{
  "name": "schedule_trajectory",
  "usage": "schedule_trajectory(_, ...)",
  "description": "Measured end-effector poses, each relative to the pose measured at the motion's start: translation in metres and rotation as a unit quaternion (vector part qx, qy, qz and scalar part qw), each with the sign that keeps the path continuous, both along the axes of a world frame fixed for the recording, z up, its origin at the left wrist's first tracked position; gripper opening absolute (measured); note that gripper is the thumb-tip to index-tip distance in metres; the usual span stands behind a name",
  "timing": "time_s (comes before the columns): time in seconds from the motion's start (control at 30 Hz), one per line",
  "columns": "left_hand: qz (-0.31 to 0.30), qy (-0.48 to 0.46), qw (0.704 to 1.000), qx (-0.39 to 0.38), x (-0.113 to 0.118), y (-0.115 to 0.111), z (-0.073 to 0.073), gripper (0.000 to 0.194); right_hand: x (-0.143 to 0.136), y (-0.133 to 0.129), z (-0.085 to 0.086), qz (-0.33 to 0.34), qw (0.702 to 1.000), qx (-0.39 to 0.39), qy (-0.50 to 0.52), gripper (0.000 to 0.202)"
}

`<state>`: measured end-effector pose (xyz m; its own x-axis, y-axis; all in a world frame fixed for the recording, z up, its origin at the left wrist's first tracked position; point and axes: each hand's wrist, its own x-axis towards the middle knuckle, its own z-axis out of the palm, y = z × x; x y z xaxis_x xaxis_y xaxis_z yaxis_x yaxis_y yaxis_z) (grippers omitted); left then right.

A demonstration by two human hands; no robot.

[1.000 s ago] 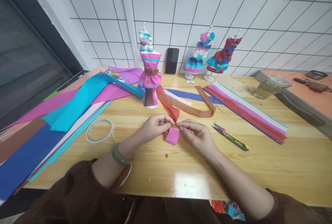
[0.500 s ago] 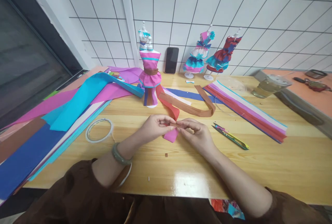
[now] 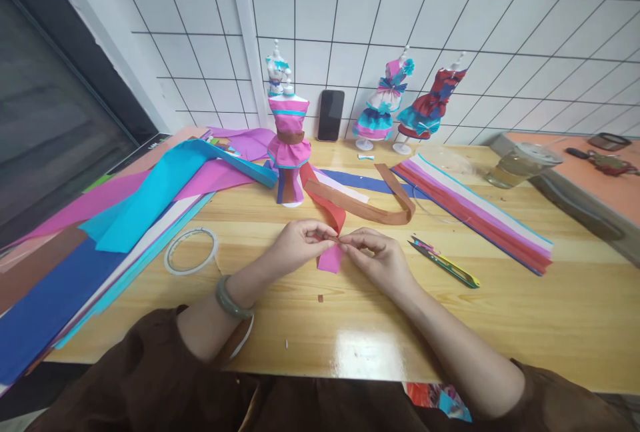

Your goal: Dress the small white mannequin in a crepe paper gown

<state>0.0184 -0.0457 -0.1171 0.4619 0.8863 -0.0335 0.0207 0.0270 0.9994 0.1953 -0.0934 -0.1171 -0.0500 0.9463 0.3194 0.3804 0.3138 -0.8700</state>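
Note:
My left hand [image 3: 305, 240] and my right hand [image 3: 375, 255] meet near the middle of the table, fingertips pinched on a small brown paper piece [image 3: 336, 239]. Most of that piece is hidden by the fingers. Just beneath lies a pink paper piece [image 3: 330, 261]; whether the fingers touch it I cannot tell. The end of a red paper strip [image 3: 336, 217] curls right behind my fingertips. Beyond it stands a small dress form [image 3: 290, 149] in a pink paper dress with a brown waistband. Thread snips [image 3: 447, 265] lie right of my right hand.
A roll of white tape [image 3: 191, 252] lies left of my left hand. Coloured paper sheets [image 3: 140, 199] cover the left side. A brown strip [image 3: 360, 205] and layered strips [image 3: 480, 212] lie behind. A phone [image 3: 331, 115] leans on the wall; a cup [image 3: 520, 164] stands right.
My fingertips have shifted very slightly while still pinching the brown piece. The pink piece below them shows at a slightly different angle. The other things have not visibly moved.

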Motion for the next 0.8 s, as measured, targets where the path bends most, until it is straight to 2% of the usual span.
schedule_trajectory(0.23,-0.012,0.010,1.000,0.017,-0.0009,0.0009,-0.0008,0.015,-0.0001,0.0012,0.0012,0.004,1.000,-0.025,0.016,0.018)
schedule_trajectory(0.47,-0.030,-0.028,0.999,-0.029,-0.0003,0.0009,0.0024,0.015,-0.0004,0.0011,-0.0013,0.005,0.988,-0.128,0.083,0.027)
schedule_trajectory(0.8,-0.033,-0.029,0.999,-0.032,-0.0011,0.0016,0.0041,0.022,0.0003,0.0021,-0.0014,0.005,0.985,-0.133,0.111,0.030)
